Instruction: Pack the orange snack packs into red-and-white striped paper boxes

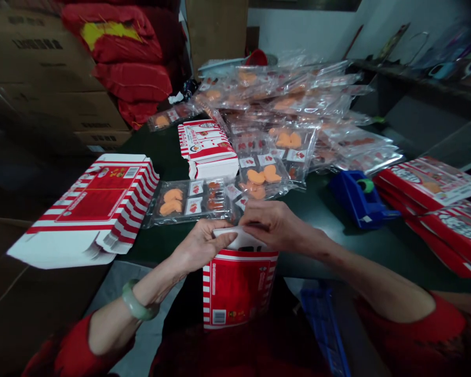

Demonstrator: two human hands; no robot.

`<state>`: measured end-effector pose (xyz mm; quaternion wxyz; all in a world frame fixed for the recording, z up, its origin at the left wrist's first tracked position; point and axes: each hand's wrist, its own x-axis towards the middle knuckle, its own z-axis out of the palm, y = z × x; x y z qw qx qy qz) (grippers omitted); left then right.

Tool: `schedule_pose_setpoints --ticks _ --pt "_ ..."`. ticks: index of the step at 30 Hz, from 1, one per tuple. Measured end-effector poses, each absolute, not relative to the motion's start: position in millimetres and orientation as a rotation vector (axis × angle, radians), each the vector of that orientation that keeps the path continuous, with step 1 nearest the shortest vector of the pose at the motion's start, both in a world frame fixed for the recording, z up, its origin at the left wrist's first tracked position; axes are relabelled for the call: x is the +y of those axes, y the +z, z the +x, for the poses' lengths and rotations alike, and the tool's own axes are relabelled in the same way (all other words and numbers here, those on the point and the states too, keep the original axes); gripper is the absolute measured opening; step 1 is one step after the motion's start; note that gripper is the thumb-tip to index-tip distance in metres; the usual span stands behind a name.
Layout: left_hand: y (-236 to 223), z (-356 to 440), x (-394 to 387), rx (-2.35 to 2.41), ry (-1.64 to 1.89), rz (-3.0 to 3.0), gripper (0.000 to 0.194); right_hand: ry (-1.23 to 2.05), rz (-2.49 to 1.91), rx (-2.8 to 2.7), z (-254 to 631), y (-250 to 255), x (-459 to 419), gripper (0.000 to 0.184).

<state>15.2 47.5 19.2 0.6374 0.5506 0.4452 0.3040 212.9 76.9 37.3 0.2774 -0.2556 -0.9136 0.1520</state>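
A red-and-white striped carton (pixel 239 288) stands upright in front of my body, its top end at the table's edge. My left hand (pixel 200 243) pinches the carton's white top flap at the left, thumb on the near side. At the flap's right side, my right hand (pixel 275 222) has its fingers curled down onto the carton's upper edge. Just beyond my hands lies a clear-wrapped tray (pixel 192 201) with orange pieces and printed white squares. The inside of the carton is mostly hidden.
Flattened striped cartons (pixel 98 199) lie left, and a stack of printed cards (pixel 212 149) sits behind. Wrapped trays (pixel 298 99) pile up at the back. A blue tape dispenser (pixel 359 199) and finished-looking red boxes (pixel 435 188) are right. Brown boxes (pixel 43 78) stand far left.
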Motion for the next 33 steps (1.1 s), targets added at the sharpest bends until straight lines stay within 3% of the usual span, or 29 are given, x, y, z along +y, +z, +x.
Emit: schedule_pose_setpoints --ticks 4,6,8,13,16,18,24,33 --pt "19 18 47 1.04 0.737 1.29 0.018 -0.09 -0.627 -2.584 211 42 62 0.026" --pt "18 20 47 1.033 0.764 1.257 0.015 -0.185 -0.597 -2.649 213 46 56 0.026" --pt "17 21 46 1.014 0.803 1.2 0.014 -0.076 -0.625 -2.691 217 49 54 0.023" --pt "21 11 37 0.924 0.802 1.02 0.023 0.648 -0.762 -2.499 223 45 55 0.007" --pt "20 2 28 0.852 0.754 0.941 0.036 0.789 -0.808 -2.34 224 31 53 0.008" --pt "14 0 23 0.846 0.769 0.895 0.041 0.683 -0.789 -2.312 223 23 51 0.011" --pt "-7 9 14 0.882 0.896 0.812 0.036 -0.077 -0.746 -2.553 215 30 48 0.025" --pt "-2 15 1 0.694 1.014 0.533 0.039 -0.156 -0.816 -2.791 201 42 47 0.019"
